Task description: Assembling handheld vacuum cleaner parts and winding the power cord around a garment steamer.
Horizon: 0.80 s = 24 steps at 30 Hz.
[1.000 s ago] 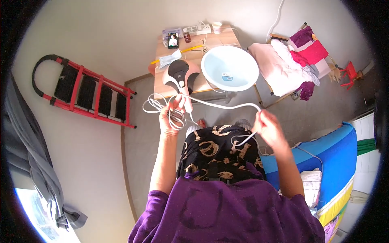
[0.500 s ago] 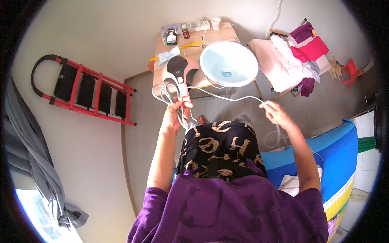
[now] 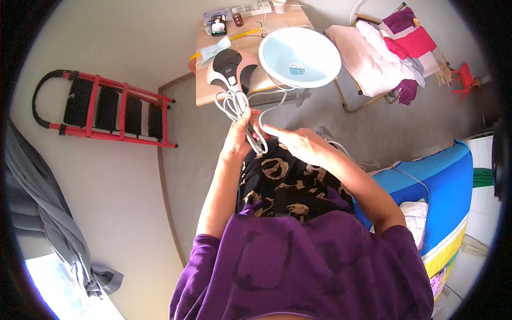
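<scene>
My left hand (image 3: pixel 238 136) is closed around loops of a white power cord (image 3: pixel 260 143) and appears to hold the handle of a corded handheld appliance too. This appliance (image 3: pixel 228 64) has a wide black, white and pink head, which shows in front of the table edge. Its exact kind I cannot make out. Close beside the left hand, my right hand (image 3: pixel 301 144) pinches the cord between its fingers. From there the cord trails off to the right over the bed.
A wooden table (image 3: pixel 205 88) bears a light blue basin (image 3: pixel 320 69), a phone (image 3: pixel 218 25), a face mask (image 3: pixel 215 51) and a power strip (image 3: pixel 252 9). Clothes (image 3: pixel 368 61) lie on a rack at right. A red step ladder (image 3: pixel 120 109) leans at left, a blue bed (image 3: pixel 442 186) at right.
My right hand has swung in from the right to meet the left, bringing the cord along. The left hand has risen slightly to the right, with more cord gathered in it.
</scene>
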{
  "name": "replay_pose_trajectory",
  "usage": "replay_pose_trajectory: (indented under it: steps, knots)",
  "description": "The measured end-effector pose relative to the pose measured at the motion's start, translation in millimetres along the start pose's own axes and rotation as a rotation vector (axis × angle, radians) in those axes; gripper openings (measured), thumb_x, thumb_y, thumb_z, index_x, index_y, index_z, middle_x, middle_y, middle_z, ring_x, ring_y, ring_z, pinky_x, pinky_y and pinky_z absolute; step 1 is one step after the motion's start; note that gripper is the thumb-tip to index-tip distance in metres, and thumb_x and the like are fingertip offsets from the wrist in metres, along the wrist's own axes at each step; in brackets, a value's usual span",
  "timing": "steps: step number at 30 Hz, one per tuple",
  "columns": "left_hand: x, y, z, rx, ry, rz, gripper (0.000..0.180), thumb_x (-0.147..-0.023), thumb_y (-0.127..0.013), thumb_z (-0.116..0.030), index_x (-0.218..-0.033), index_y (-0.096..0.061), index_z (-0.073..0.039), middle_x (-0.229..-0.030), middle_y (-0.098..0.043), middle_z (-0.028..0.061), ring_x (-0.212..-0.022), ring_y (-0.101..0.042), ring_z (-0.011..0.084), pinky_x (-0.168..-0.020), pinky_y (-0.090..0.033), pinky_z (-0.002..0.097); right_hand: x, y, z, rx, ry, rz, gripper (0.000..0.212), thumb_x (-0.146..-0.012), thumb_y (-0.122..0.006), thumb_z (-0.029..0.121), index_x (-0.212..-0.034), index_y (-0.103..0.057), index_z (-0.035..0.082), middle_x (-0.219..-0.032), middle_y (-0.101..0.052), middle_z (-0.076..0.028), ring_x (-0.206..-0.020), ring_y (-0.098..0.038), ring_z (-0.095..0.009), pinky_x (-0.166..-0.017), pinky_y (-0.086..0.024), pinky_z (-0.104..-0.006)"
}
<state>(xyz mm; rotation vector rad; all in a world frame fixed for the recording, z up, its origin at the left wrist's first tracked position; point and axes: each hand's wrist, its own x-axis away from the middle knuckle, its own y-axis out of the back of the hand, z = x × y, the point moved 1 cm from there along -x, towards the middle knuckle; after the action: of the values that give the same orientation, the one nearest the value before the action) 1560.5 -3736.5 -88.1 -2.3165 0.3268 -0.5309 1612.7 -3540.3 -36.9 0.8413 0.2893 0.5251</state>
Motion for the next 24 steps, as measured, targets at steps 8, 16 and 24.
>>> replay_pose_trajectory:
  steps: [8, 16, 24]
  knots:
    - [4, -8, 6, -0.337, 0.113, -0.091, 0.024, -0.077, -0.075, -0.022, -0.088, -0.063, -0.005, -0.063, -0.056, -0.0002, -0.049, -0.051, 0.0101, -0.044, -0.04, 0.024, -14, 15, 15, 0.265, 0.119, 0.218, 0.053, -0.08, -0.048, 0.001, -0.125, -0.054, 0.027, -0.065, -0.058, -0.015, -0.052, -0.058, -0.028, -0.052, -0.047, -0.0412]
    - [5, -10, -5, -0.192, 0.068, -0.036, 0.013, -0.086, -0.061, -0.011, -0.078, -0.059, -0.002, -0.067, -0.061, 0.0082, -0.059, -0.061, 0.0173, -0.056, -0.053, 0.0281, -10, 11, 22, 0.269, 0.068, 0.27, 0.05, -0.081, -0.049, 0.004, -0.126, -0.053, 0.025, -0.069, -0.059, -0.016, -0.058, -0.06, -0.029, -0.053, -0.046, -0.04]
    - [0, -1, -14, 0.186, -0.044, 0.001, 0.019, -0.09, -0.056, -0.021, -0.077, -0.047, -0.01, -0.061, -0.04, -0.0009, -0.062, -0.051, 0.0184, -0.066, -0.05, 0.0361, 69, -29, -42, -0.743, -0.18, -0.053, 0.029, -0.097, -0.044, 0.009, -0.124, -0.054, 0.004, -0.06, -0.043, 0.003, -0.052, -0.039, -0.006, -0.048, -0.036, -0.0228]
